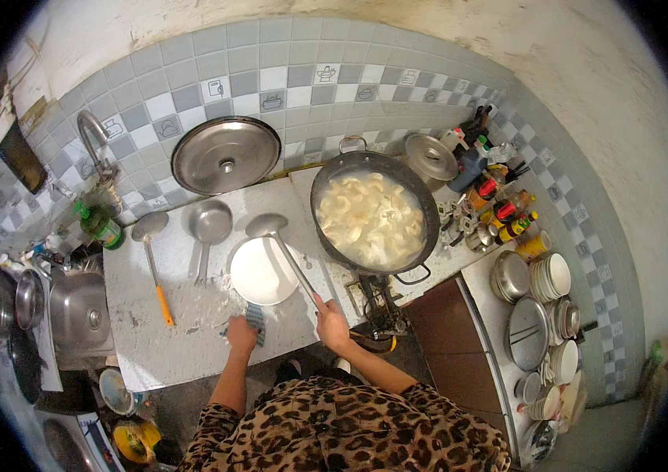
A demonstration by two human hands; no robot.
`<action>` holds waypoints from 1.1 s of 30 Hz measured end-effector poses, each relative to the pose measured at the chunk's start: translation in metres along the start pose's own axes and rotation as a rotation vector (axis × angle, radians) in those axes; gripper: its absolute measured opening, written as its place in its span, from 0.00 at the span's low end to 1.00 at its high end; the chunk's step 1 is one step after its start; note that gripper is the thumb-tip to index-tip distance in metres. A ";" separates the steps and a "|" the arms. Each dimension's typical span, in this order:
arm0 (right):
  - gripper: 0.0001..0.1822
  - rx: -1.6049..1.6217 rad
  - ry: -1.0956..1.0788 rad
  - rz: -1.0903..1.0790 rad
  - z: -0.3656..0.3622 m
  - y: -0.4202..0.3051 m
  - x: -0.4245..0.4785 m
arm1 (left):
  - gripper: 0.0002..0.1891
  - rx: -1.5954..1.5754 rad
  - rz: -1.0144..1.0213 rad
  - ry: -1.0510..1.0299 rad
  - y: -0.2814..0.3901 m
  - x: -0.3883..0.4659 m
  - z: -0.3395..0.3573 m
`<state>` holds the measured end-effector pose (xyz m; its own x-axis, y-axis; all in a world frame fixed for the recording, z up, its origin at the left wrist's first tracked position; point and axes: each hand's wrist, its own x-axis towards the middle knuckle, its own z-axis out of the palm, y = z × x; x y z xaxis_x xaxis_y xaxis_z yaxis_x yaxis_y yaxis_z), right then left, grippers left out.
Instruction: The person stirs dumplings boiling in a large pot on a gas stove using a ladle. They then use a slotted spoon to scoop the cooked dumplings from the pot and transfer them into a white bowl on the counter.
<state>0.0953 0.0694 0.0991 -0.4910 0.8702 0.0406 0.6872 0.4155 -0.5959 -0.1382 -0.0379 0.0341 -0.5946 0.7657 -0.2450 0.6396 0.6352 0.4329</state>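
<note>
My right hand grips the handle of a metal ladle. Its bowl lies past the far rim of a round white dish, and the handle crosses above the dish; whether they touch I cannot tell. My left hand is closed on a blue-grey patterned cloth at the near side of the dish, on the white worktop. To the right, a large dark wok with two loop handles sits over the stove, filled with dumplings in cloudy liquid.
A skimmer with an orange handle and a metal dipper lie left of the dish. A large lid leans on the tiles. Sink and tap are left. Sauce bottles, a lidded pot and stacked bowls stand right.
</note>
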 end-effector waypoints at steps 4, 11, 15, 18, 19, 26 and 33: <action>0.31 0.049 0.064 0.019 0.028 0.007 0.026 | 0.23 0.008 0.028 0.000 -0.007 0.003 0.004; 0.34 0.082 0.056 0.082 0.058 0.017 0.059 | 0.21 0.038 0.021 -0.014 -0.015 0.004 0.008; 0.36 0.050 0.106 0.076 0.073 0.036 0.071 | 0.21 0.069 0.063 -0.007 -0.009 0.004 0.005; 0.37 -0.011 0.082 0.066 0.077 0.039 0.072 | 0.21 0.082 0.057 -0.019 -0.013 0.005 0.006; 0.38 -0.037 0.075 0.064 0.077 0.040 0.071 | 0.22 0.078 0.067 -0.019 -0.013 0.005 0.006; 0.32 0.005 0.215 -0.120 0.056 0.028 0.036 | 0.21 0.081 0.128 -0.008 -0.014 0.010 0.010; 0.22 0.537 -0.208 0.077 0.041 0.040 -0.070 | 0.21 0.029 0.233 -0.048 -0.040 0.013 0.015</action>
<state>0.1352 0.0147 0.0391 -0.5823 0.7999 -0.1452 0.3839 0.1131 -0.9164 -0.1644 -0.0523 0.0006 -0.4061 0.8953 -0.1830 0.7708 0.4431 0.4578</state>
